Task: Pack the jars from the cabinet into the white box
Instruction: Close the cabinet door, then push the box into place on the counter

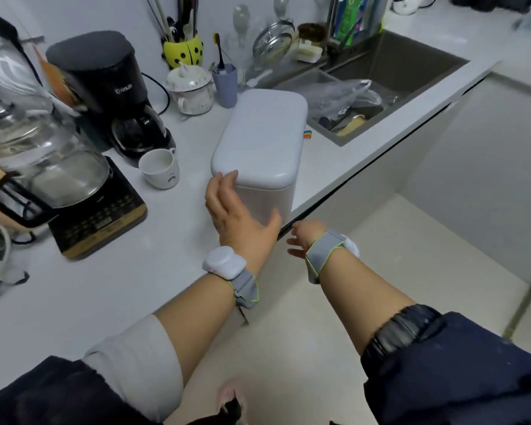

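The white box stands on the counter near its front edge, lid closed. My left hand rests flat against the box's near left corner, fingers spread and holding nothing. My right hand reaches under the counter edge just right of the box, at the dark gap above the cabinet front; its fingers are partly hidden there, so its grip is unclear. No jars are in view.
A white mug, black coffee maker, glass kettle on a hot plate, lidded cup and utensil holder crowd the counter at left. The sink with a plastic bag lies behind right.
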{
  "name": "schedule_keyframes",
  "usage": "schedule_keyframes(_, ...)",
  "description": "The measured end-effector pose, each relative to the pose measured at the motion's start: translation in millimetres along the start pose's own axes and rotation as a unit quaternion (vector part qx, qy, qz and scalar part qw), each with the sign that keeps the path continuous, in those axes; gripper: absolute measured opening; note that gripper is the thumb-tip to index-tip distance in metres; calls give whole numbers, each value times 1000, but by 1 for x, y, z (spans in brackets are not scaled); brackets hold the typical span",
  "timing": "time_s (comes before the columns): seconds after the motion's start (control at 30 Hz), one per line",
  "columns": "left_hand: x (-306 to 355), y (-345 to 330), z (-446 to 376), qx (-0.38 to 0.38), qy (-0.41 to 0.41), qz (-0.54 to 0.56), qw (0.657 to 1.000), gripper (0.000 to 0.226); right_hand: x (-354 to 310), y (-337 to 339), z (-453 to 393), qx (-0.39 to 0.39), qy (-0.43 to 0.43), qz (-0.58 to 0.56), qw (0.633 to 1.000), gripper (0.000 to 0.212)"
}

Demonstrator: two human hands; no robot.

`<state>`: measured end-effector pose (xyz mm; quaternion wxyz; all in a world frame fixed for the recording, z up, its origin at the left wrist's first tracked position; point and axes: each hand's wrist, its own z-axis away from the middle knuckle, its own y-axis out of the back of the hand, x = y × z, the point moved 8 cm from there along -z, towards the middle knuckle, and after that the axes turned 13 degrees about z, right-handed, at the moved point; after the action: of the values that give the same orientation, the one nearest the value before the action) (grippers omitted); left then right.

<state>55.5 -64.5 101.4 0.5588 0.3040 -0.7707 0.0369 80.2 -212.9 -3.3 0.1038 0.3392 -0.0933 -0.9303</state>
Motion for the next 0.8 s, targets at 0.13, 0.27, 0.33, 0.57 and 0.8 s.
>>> schedule_keyframes(0.13,20,-19,-23,-16,-1,-51,999,97,-54,29,-2,83,110,54,989,25)
schedule_keyframes(0.27,16,-25,-44,-31,-4,-124,992,86,-84,34,2,125,120,-59,983,26)
schedule_keyframes(0.33,11,-25,-56,-44,-7,-144,989,83,-97,29,1,116,144,-24,982,36)
schedule_keyframes(0.57,-20,-25,-129,-190,9,-162,968,85,-138,4,11,57,145,-18,988,36)
schedule_keyframes(0.8,-36,-30,-183,-202,132,-179,954,79,-183,39,-3,153,206,131,958,44)
